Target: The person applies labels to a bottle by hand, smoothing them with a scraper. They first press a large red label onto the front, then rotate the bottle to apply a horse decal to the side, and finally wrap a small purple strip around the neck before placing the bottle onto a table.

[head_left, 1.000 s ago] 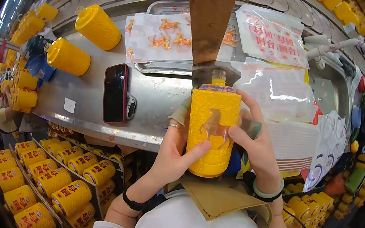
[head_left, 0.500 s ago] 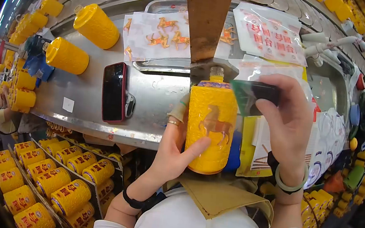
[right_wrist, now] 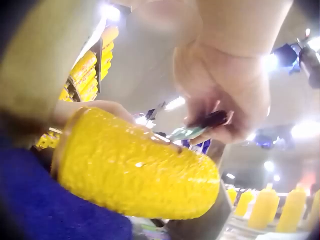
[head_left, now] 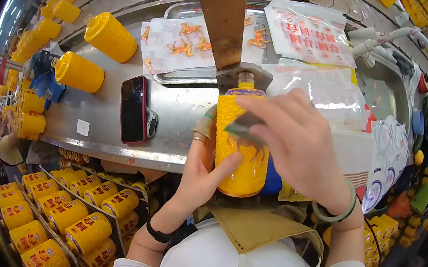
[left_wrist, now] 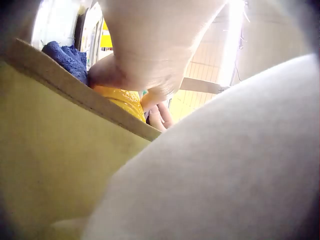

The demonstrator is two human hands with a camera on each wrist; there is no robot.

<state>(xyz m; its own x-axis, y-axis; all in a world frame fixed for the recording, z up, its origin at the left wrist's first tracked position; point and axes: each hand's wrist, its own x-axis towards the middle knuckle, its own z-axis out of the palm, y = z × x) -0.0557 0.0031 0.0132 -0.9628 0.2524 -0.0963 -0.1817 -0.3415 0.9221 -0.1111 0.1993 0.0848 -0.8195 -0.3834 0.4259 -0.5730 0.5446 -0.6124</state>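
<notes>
A yellow embossed bottle [head_left: 237, 182] with a clear glass neck lies with its neck at the metal bracket [head_left: 265, 80] on a wooden beam. My left hand [head_left: 202, 177] grips its left side, thumb across the front. A horse-shaped decal [head_left: 258, 156] sits on the bottle's face. My right hand [head_left: 300, 143] pinches a small dark scraper with a green edge [head_left: 248, 126], held against the bottle over the decal's upper part. In the right wrist view the scraper [right_wrist: 197, 130] meets the bottle's upper side. The left wrist view shows only a strip of the bottle [left_wrist: 122, 101].
Horse decal sheets [head_left: 167, 44] lie on a metal tray behind. A phone [head_left: 133, 111] and two yellow bottles [head_left: 110, 37] are on the steel table at left. Plastic-covered red-print sheets [head_left: 310, 33] lie at right. Crates of labelled yellow bottles [head_left: 88, 230] stand below left.
My right hand first left the bottle, rising right with the scraper, then came back left and down onto the decal. My left hand keeps its grip on the bottle.
</notes>
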